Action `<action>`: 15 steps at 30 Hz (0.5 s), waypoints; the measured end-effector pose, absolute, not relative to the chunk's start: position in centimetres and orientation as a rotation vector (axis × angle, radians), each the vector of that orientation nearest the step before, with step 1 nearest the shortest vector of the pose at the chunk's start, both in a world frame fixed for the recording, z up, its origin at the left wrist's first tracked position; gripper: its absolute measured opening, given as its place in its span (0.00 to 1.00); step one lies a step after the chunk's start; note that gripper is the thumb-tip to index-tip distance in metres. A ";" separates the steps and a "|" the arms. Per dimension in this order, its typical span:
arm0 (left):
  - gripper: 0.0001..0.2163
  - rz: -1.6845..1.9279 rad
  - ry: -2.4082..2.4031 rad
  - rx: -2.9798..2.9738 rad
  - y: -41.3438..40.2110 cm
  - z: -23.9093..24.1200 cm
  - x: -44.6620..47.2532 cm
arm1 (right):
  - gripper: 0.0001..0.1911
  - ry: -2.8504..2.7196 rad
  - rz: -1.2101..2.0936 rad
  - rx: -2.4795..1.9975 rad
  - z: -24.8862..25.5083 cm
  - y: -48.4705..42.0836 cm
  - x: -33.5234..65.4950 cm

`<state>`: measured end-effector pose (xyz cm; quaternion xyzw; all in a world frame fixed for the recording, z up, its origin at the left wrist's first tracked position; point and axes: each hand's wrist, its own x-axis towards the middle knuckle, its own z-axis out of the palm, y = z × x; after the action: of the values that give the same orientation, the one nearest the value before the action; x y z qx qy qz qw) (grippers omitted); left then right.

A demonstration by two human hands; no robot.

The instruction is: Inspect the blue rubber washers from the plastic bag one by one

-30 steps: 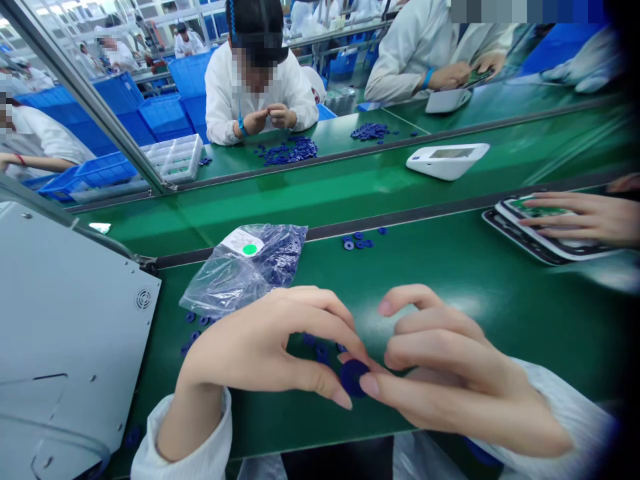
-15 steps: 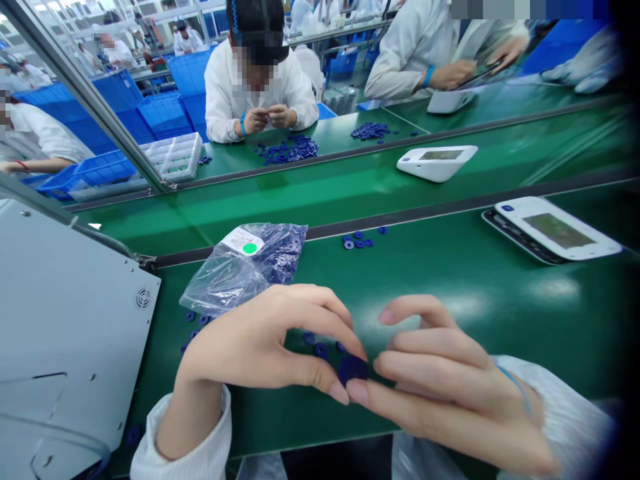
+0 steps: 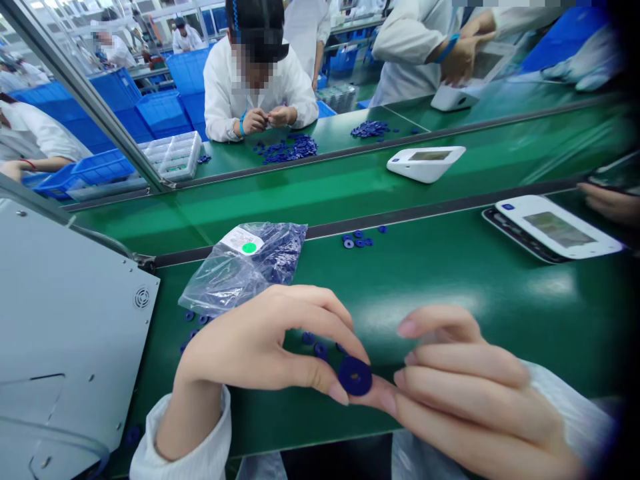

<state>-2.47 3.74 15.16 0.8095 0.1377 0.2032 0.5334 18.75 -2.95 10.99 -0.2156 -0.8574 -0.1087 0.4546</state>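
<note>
My left hand [image 3: 265, 340] pinches a dark blue ring-shaped disc [image 3: 355, 376] between thumb and fingers, its face with a small central hole turned toward me. Close by on the right, my right hand [image 3: 470, 387] has its fingers loosely bent and apart, with nothing seen in them. One of its digits lies near the disc's lower right edge; whether they touch is unclear. Several smaller blue rings [image 3: 321, 350] lie on the green bench behind the disc, partly hidden by my left hand. A clear plastic bag [image 3: 240, 267] with dark blue pieces sits beyond that hand.
A few blue rings [image 3: 359, 241] lie near the bench's back edge. At the right is a white device with a screen [image 3: 560, 230]. A grey metal box [image 3: 65, 333] stands left. A green belt [image 3: 280, 203] carries another white device [image 3: 427, 165]; co-workers sit or stand beyond.
My right hand has moved right, away from the disc, whose centre hole now shows. Another person's hand with a dark object has come in at the right edge; the white device on the belt shifted left.
</note>
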 end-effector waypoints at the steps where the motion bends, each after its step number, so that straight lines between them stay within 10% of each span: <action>1: 0.08 0.485 0.324 1.926 3.7 15.1 -2.5 | 0.12 -2.119 -0.288 -0.495 11.0 -2.9 18.8; 15: 0.09 0.491 0.318 1.932 3.8 15.1 -2.5 | 0.11 -2.110 -0.193 -0.785 11.3 -4.2 18.5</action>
<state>-2.48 3.82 15.12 0.8103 0.1334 0.2058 0.5323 18.48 -4.18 11.30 -0.3143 -0.8444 -0.0771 0.4270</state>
